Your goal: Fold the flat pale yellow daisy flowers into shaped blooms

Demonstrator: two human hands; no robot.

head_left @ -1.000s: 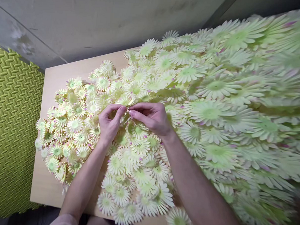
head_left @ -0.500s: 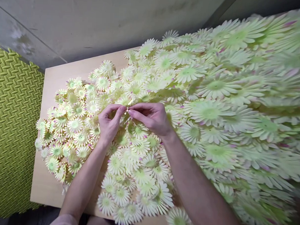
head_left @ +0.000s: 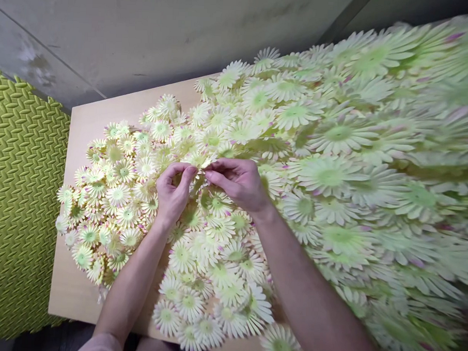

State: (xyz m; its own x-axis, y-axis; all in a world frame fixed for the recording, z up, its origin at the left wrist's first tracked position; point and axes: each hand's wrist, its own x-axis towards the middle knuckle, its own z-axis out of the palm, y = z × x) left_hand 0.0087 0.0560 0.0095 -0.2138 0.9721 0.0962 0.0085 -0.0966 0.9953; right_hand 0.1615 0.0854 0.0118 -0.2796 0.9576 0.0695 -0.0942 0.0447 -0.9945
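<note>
A wide heap of pale yellow-green paper daisies (head_left: 223, 247) covers a light wooden board (head_left: 100, 115). Above the middle of the heap my left hand (head_left: 173, 193) and my right hand (head_left: 239, 182) meet fingertip to fingertip. Both are closed in a pinch on one small pale daisy piece (head_left: 201, 166) held between them. The fingers hide most of that piece. Both forearms reach in from the bottom edge and lie over the flowers.
The daisies rise into a much bigger, blurred pile (head_left: 374, 166) at the right, close to the camera. A green foam mat (head_left: 19, 207) lies left of the board. A grey concrete floor (head_left: 147, 32) lies behind. Bare board shows at the far left and the near left corner.
Both hands keep their pinch on the small daisy piece. The fingers shift only slightly; the view has drifted a little.
</note>
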